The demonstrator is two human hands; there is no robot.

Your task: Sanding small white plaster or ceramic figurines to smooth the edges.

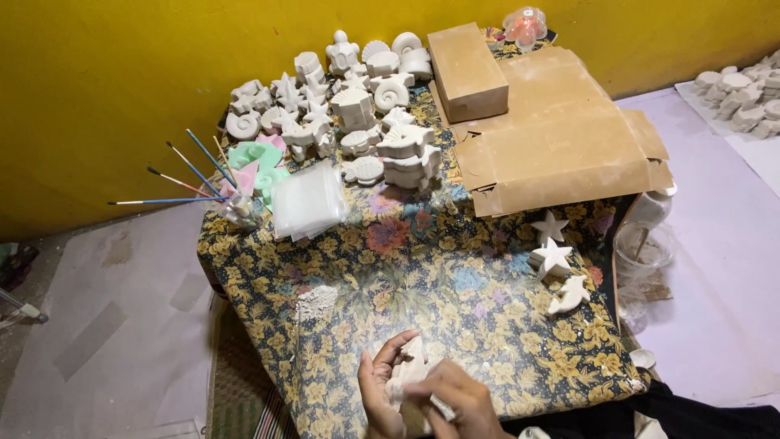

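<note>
My left hand (378,389) grips a small white plaster figure (409,367) near the front edge of a low table covered with a flowered cloth (422,268). My right hand (455,398) lies over the figure's lower part, fingers pinched on a small white piece that I cannot make out. White dust lies on the cloth around the hands. To the right stand two white plaster stars (551,244) and a dolphin-like figure (569,294).
Many white plaster shells and stars (349,106) crowd the table's back left. A jar of paintbrushes (231,203), clear plastic bags (307,199), flattened cardboard (561,138) and a brown box (465,69) are also there. A clear cup (643,248) stands at right. More plaster pieces (743,97) lie far right.
</note>
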